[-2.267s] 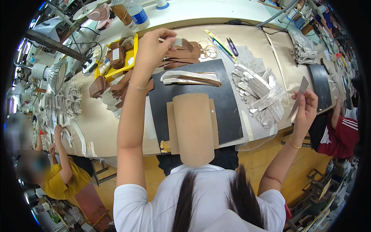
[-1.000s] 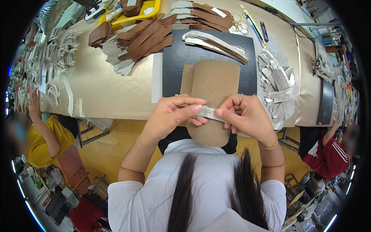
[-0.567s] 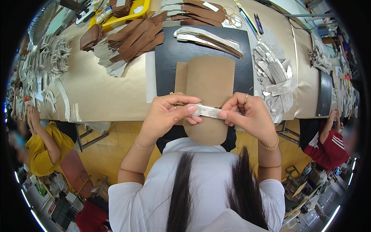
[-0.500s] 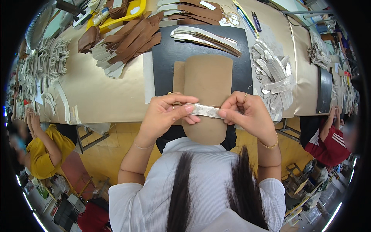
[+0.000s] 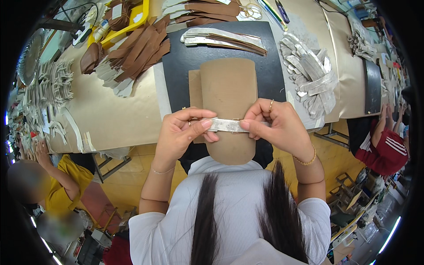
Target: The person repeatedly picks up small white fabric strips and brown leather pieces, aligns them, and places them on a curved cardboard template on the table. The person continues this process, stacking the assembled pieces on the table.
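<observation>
Two hands pinch one silvery strip (image 5: pixel 226 125) at its ends, left hand (image 5: pixel 182 132) and right hand (image 5: pixel 277 126), just above a tan rounded board (image 5: pixel 229 95) on a black mat (image 5: pixel 185 66). Grey strips (image 5: pixel 309 73) heap to the right; brown strips (image 5: pixel 141 44) lie beside a yellow tray (image 5: pixel 132 22) on the left.

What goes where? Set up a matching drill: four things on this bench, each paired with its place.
Things:
1. silvery strip
2. yellow tray
3. heap of silvery strips
4. tan board

Places:
A. far left of the bench
B. on the black mat
C. held between both hands
D. right of the black mat

Pairs: 1-C, 2-A, 3-D, 4-B
</observation>
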The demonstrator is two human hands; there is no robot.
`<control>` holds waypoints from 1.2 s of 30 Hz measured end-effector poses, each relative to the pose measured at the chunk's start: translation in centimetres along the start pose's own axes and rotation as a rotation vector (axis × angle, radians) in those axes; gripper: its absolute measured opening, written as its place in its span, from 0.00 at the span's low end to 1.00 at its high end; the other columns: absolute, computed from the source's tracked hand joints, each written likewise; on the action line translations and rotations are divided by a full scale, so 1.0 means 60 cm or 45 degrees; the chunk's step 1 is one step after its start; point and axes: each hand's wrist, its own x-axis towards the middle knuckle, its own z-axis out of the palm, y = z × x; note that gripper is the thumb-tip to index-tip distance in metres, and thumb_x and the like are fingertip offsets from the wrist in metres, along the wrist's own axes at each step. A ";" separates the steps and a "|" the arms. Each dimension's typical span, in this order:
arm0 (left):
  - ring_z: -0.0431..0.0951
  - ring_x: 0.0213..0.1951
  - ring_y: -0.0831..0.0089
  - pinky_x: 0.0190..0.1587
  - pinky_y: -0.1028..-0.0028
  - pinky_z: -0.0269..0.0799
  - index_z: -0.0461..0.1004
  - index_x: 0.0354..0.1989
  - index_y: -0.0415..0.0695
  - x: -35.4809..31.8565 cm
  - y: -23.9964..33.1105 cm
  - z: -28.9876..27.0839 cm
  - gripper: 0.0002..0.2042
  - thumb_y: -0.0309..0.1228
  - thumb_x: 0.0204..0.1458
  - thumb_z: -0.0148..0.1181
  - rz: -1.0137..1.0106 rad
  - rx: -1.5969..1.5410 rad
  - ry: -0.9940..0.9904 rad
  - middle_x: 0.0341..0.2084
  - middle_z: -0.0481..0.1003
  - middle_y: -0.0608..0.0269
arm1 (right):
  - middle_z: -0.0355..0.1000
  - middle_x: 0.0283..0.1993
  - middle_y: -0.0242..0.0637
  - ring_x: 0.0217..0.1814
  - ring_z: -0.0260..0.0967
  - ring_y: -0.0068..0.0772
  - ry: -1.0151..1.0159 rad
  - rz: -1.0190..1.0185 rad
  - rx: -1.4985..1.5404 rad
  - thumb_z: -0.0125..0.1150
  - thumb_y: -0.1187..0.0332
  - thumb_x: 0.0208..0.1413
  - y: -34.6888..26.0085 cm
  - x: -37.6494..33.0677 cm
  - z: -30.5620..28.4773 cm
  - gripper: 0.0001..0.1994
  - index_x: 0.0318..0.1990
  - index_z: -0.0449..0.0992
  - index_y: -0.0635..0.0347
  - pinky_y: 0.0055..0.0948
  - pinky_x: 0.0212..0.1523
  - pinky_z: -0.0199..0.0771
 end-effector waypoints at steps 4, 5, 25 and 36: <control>0.79 0.28 0.73 0.32 0.78 0.76 0.73 0.42 0.30 0.001 -0.002 0.001 0.09 0.21 0.54 0.56 0.017 0.069 0.030 0.27 0.76 0.55 | 0.69 0.17 0.36 0.16 0.64 0.21 0.117 -0.119 -0.133 0.65 0.63 0.50 0.002 -0.006 0.008 0.12 0.28 0.75 0.65 0.21 0.19 0.62; 0.78 0.28 0.74 0.32 0.78 0.76 0.73 0.42 0.31 0.001 -0.003 0.001 0.09 0.21 0.54 0.56 0.021 0.086 0.040 0.27 0.76 0.55 | 0.68 0.16 0.37 0.15 0.63 0.23 0.165 -0.166 -0.151 0.66 0.63 0.49 0.002 -0.007 0.010 0.13 0.27 0.74 0.65 0.22 0.18 0.60; 0.76 0.26 0.69 0.32 0.73 0.74 0.63 0.41 0.40 0.004 -0.050 -0.026 0.11 0.18 0.51 0.55 0.175 -0.236 -0.049 0.29 0.73 0.52 | 0.70 0.24 0.30 0.28 0.65 0.18 0.067 -0.043 0.298 0.68 0.60 0.49 0.097 -0.021 -0.023 0.14 0.28 0.74 0.62 0.20 0.30 0.65; 0.74 0.26 0.70 0.30 0.75 0.72 0.61 0.44 0.42 0.004 -0.055 -0.029 0.15 0.19 0.50 0.57 0.163 -0.240 -0.031 0.28 0.72 0.54 | 0.70 0.27 0.29 0.26 0.65 0.19 0.159 -0.045 0.587 0.65 0.59 0.52 0.170 -0.009 0.011 0.16 0.28 0.71 0.63 0.20 0.25 0.66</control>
